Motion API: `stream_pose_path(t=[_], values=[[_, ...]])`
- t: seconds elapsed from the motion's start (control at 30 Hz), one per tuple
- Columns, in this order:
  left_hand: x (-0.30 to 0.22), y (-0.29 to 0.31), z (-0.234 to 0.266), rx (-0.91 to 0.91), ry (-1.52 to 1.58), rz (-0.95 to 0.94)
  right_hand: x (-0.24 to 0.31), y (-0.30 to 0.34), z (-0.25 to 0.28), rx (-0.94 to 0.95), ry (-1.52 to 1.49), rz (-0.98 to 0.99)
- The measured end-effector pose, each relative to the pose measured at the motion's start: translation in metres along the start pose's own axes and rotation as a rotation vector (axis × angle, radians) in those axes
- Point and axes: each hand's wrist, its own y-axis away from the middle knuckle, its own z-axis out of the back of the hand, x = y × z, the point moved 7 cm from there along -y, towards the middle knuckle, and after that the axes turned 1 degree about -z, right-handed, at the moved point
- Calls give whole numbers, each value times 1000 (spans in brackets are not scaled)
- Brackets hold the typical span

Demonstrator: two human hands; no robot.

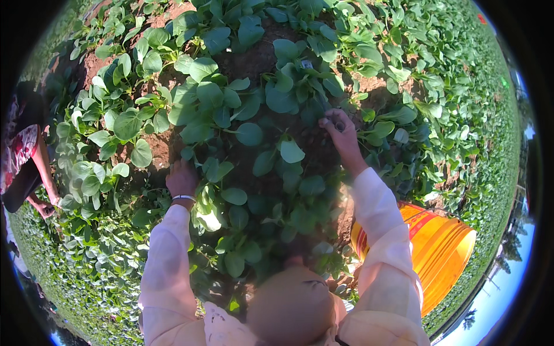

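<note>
My left hand (182, 179), with a white band at the wrist, reaches down among leafy green plants (205, 106). Its fingers are shaded and partly hidden by leaves, so their grip does not show. Further forward and to the right, my right hand (341, 131) is closed, with the fingers curled in beside a dark green plant (283, 95). A dark ring-like shape shows at its fingers. Whatever it grips, perhaps a thin item pointing up into the leaves, is too unclear to name. Pale long sleeves cover both my arms.
A yellow-orange bucket (441, 254) with a red band lies tipped beside my right arm. At the left rim another person's arm (45, 164) reaches down near the plants. Rows of leafy plants (473, 115) spread all around, with brown soil (248, 60) between them.
</note>
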Motion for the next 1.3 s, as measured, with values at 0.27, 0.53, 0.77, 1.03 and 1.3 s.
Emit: stream_pose_path(t=[0.27, 0.53, 0.77, 1.03, 1.3], values=[[4, 1, 0, -22, -20, -28, 144, -96, -4, -219, 787, 862], [10, 6, -5, 19, -18, -30, 74, -206, -31, 11, 1898, 572], [4, 4, -2, 80, 7, -48, 53, -173, 17, -97, 1608, 556], [8, 7, -5, 0, 9, -70, 78, -213, 4, -115, 1534, 698], [6, 7, 2, -38, 33, -122, 53, -277, -18, 198, 1894, 266]])
